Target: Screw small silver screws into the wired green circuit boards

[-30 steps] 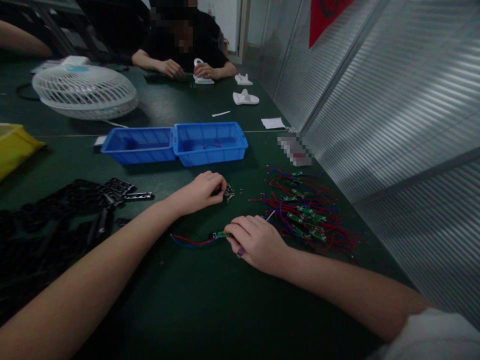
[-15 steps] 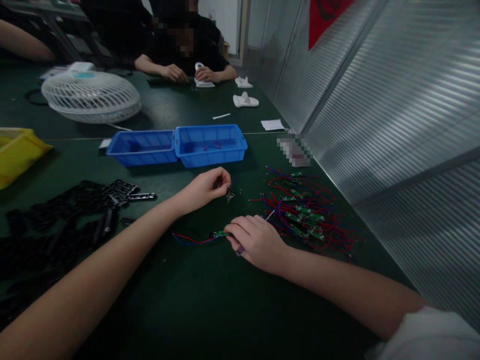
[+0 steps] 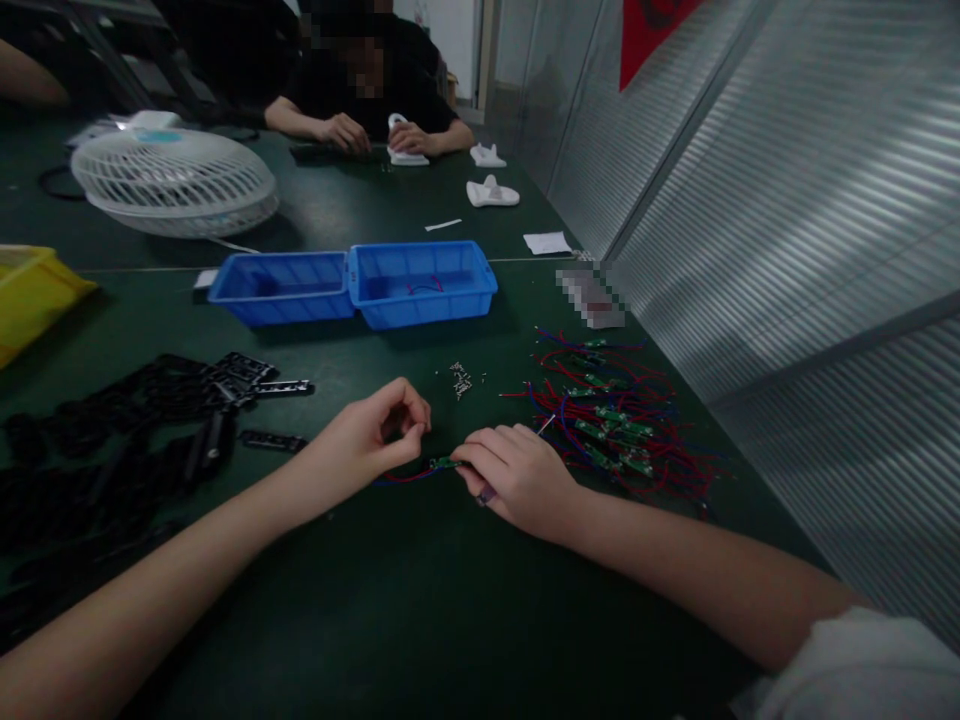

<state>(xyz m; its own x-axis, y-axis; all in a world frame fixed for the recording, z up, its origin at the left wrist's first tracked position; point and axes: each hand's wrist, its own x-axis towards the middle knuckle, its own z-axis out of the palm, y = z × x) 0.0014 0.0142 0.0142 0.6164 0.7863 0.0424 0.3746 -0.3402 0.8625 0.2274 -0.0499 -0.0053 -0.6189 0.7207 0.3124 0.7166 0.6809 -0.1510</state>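
Observation:
My right hand (image 3: 521, 480) is closed around a small green circuit board (image 3: 444, 463) with red and blue wires, which trail left under my left hand. A screwdriver also lies in that hand: its thin metal shaft (image 3: 547, 425) sticks out past the knuckles, and a purplish end shows below the fingers. My left hand (image 3: 382, 430) is pinched, thumb against fingertips, just left of and above the board. Whatever sits in the pinch is too small to make out. Beyond the hands lies a small pile of screws (image 3: 460, 380).
At the right is a heap of wired circuit boards (image 3: 611, 425). Black plastic parts (image 3: 187, 400) cover the left side. Two blue bins (image 3: 424, 310) stand ahead, a yellow bin (image 3: 37, 300) at far left. A white fan (image 3: 176, 185) and a co-worker's hands (image 3: 409, 140) are farther back.
My left hand has drawn back from the screw pile, toward me and to the left, near the circuit board. The pile is uncovered now. My right hand keeps its hold.

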